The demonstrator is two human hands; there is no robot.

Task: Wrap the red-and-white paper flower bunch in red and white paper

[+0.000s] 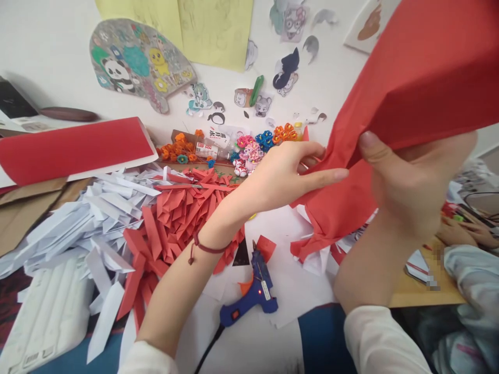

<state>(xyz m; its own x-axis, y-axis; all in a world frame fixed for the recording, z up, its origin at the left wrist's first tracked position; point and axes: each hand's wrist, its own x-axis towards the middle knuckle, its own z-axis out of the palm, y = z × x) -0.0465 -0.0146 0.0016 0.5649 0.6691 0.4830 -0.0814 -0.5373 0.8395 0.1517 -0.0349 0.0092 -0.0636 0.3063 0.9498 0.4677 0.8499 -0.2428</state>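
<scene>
Wall: white background (58, 52) stood behind your work, with cut-out figures (286, 72) and yellow sheets (214, 31) fixed to it.
Red sheet: the large folded red sheet (432, 67) was raised at right of centre, its crumpled lower end hanging above white paper (283, 283).
Right hand: your right hand (413, 182) was clamped on the red sheet, thumb on the near face, other fingers largely hidden.
Left hand: your left hand (288, 171) held the sheet's left edge between thumb and fingers, near the right hand but apart from it.
Glue gun: blue glue gun (255, 291) lay below your hands on the white paper, indicator lit, nozzle beside a small red piece (267, 248).
Folded pieces: red pieces (187, 208) were heaped left of the gun; white pieces (105, 200) lay farther left.
Flowers: coloured flowers (251, 148) and a bottle (208, 150) lay near the wall.
Co-worker: another person's sleeve (473, 275) showed at right.
</scene>
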